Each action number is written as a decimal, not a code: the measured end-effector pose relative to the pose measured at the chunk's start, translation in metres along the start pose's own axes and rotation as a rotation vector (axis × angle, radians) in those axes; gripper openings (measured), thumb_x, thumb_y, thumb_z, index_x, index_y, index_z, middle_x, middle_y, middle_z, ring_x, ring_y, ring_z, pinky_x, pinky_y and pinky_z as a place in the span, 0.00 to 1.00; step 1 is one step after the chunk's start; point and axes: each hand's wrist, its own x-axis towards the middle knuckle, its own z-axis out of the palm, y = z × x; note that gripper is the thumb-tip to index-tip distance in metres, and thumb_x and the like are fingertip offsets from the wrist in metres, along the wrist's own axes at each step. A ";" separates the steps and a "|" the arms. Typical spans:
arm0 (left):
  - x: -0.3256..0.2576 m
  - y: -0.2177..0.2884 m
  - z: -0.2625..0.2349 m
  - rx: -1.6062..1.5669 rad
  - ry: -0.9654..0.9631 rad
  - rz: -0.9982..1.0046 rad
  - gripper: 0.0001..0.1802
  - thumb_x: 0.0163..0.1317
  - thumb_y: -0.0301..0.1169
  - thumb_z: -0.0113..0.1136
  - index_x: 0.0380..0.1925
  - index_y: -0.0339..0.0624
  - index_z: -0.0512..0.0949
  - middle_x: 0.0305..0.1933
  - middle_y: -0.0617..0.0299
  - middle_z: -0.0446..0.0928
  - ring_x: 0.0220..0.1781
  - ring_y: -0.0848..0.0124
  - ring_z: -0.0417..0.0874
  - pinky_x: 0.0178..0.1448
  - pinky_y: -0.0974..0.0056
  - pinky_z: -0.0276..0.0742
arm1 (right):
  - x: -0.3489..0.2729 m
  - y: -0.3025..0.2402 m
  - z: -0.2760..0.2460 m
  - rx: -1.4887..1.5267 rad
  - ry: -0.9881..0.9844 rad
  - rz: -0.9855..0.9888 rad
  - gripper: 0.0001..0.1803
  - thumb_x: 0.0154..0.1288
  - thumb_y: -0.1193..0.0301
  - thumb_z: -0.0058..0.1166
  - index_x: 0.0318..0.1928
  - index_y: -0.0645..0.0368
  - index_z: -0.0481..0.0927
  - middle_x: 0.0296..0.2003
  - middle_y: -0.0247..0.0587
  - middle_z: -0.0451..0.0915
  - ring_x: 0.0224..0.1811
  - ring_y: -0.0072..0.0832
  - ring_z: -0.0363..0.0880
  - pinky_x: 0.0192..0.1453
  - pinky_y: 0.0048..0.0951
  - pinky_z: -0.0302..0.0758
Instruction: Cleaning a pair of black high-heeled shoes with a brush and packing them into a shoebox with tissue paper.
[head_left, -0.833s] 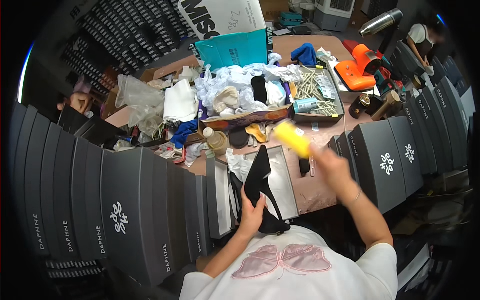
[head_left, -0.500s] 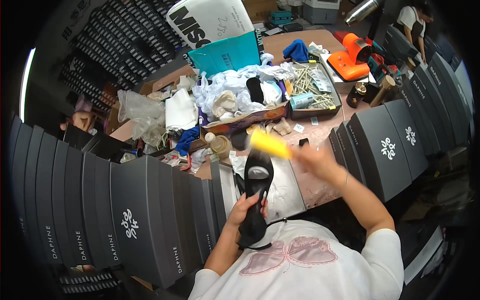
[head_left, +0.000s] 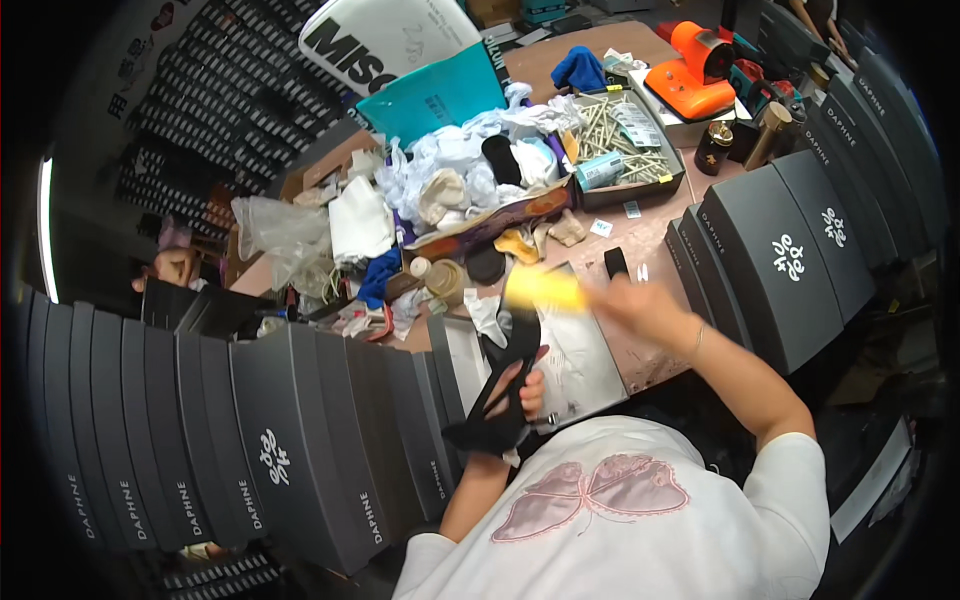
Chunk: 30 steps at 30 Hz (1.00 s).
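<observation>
My left hand is closed around a black shoe, which slants up and away from my body. Fingers show through the shoe's opening near the heel end. A yellow brush-like tool is gripped in my right hand; motion smears it. The tool lies over the far end of the shoe and hides part of it; I cannot tell whether they touch. Beneath them is an open shoebox with white paper.
Grey shoeboxes line the left, and more boxes stand at the right. A carton of crumpled paper and a box of thin sticks lie ahead. Farther back are an orange device and a black bottle.
The shoe has turned in my left hand: its insole faced me earlier, and now its side and opening show. The yellow tool remains over the far end. The view has shifted slightly.
</observation>
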 end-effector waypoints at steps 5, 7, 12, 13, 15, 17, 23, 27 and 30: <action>0.027 0.013 -0.042 -0.037 -0.026 0.103 0.22 0.72 0.39 0.48 0.60 0.41 0.66 0.43 0.58 0.74 0.39 0.68 0.78 0.44 0.65 0.78 | 0.003 -0.074 -0.041 0.836 -0.034 0.061 0.45 0.53 0.65 0.70 0.69 0.60 0.61 0.48 0.54 0.78 0.50 0.36 0.79 0.53 0.29 0.73; 0.042 0.007 -0.073 0.799 0.126 0.471 0.21 0.71 0.42 0.48 0.58 0.41 0.68 0.45 0.56 0.75 0.46 0.65 0.78 0.51 0.61 0.76 | 0.003 -0.119 -0.046 0.875 -0.038 -0.216 0.51 0.46 0.55 0.73 0.68 0.59 0.61 0.54 0.51 0.74 0.54 0.43 0.78 0.56 0.34 0.73; 0.035 -0.005 0.046 0.462 0.439 0.553 0.30 0.69 0.53 0.49 0.59 0.40 0.67 0.51 0.53 0.76 0.59 0.64 0.74 0.62 0.58 0.70 | -0.011 -0.094 -0.012 1.078 -0.260 0.064 0.26 0.55 0.57 0.65 0.47 0.61 0.75 0.38 0.39 0.79 0.31 0.29 0.80 0.29 0.27 0.76; 0.017 0.009 0.025 0.458 0.288 0.436 0.34 0.68 0.55 0.48 0.61 0.36 0.66 0.55 0.52 0.75 0.61 0.64 0.73 0.64 0.57 0.67 | -0.014 -0.090 -0.032 1.421 -0.412 0.384 0.23 0.56 0.60 0.64 0.46 0.61 0.75 0.34 0.36 0.79 0.27 0.22 0.78 0.25 0.22 0.74; 0.008 0.010 0.004 0.708 0.460 0.524 0.33 0.70 0.55 0.42 0.63 0.40 0.63 0.61 0.51 0.71 0.65 0.63 0.70 0.68 0.54 0.65 | -0.022 -0.080 -0.017 1.987 0.039 0.579 0.19 0.57 0.63 0.63 0.43 0.62 0.75 0.29 0.33 0.78 0.22 0.15 0.73 0.22 0.16 0.69; 0.004 -0.012 -0.001 0.812 0.250 0.360 0.36 0.68 0.55 0.48 0.64 0.38 0.63 0.63 0.52 0.68 0.68 0.63 0.66 0.71 0.53 0.59 | -0.031 -0.072 -0.011 2.068 0.021 0.548 0.18 0.60 0.61 0.60 0.43 0.60 0.74 0.26 0.31 0.76 0.18 0.13 0.69 0.20 0.15 0.66; 0.047 -0.057 0.060 0.379 0.184 0.411 0.52 0.49 0.75 0.49 0.57 0.40 0.69 0.53 0.55 0.77 0.54 0.61 0.78 0.61 0.54 0.71 | -0.037 -0.112 0.006 2.152 0.058 0.641 0.18 0.62 0.59 0.60 0.43 0.58 0.73 0.24 0.29 0.73 0.16 0.13 0.61 0.17 0.16 0.61; 0.059 -0.050 0.076 0.094 0.292 0.404 0.34 0.58 0.61 0.57 0.48 0.41 0.76 0.45 0.57 0.80 0.46 0.62 0.83 0.52 0.57 0.80 | -0.043 -0.101 0.007 1.975 -0.093 0.673 0.16 0.59 0.68 0.64 0.42 0.58 0.72 0.26 0.31 0.73 0.17 0.13 0.63 0.19 0.16 0.62; 0.060 -0.043 0.074 0.108 0.404 0.487 0.27 0.60 0.54 0.58 0.47 0.42 0.77 0.45 0.58 0.81 0.45 0.63 0.83 0.50 0.58 0.81 | -0.052 -0.080 -0.010 1.582 0.148 0.579 0.23 0.60 0.73 0.62 0.55 0.61 0.71 0.33 0.37 0.76 0.24 0.16 0.68 0.23 0.18 0.66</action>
